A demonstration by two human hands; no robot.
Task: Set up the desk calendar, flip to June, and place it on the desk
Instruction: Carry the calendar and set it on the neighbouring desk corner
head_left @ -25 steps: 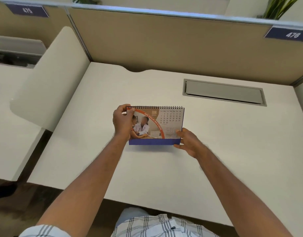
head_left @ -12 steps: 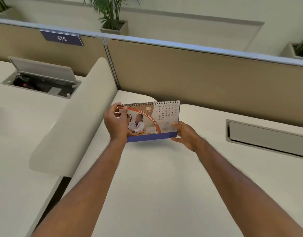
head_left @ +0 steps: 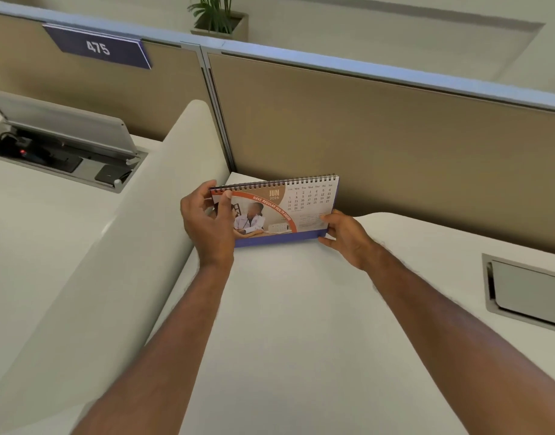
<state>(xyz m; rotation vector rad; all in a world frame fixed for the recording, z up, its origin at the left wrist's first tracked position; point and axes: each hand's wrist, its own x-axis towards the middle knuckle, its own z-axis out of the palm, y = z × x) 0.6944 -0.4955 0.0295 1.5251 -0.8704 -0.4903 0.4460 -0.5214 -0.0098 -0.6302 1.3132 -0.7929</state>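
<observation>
The spiral-bound desk calendar (head_left: 282, 211) stands upright with its JUN 2026 page facing me, a blue base strip along its bottom. It is at the far left corner of the white desk (head_left: 301, 309), close to the tan partition. My left hand (head_left: 207, 221) grips its left edge, thumb on the front near the spiral. My right hand (head_left: 345, 235) holds its lower right corner, thumb on the page. Whether the base rests on the desk or hovers just above it I cannot tell.
A tan partition (head_left: 379, 146) runs behind the desk. A white side divider (head_left: 128, 230) slopes along the left. A closed cable hatch (head_left: 527, 290) is at the right. The neighbouring desk has an open cable box (head_left: 63, 142) and a sign reading 475 (head_left: 97, 47).
Both hands have carried the calendar away from me, from mid-desk toward the far left corner by the partition. My view has swung up and left.
</observation>
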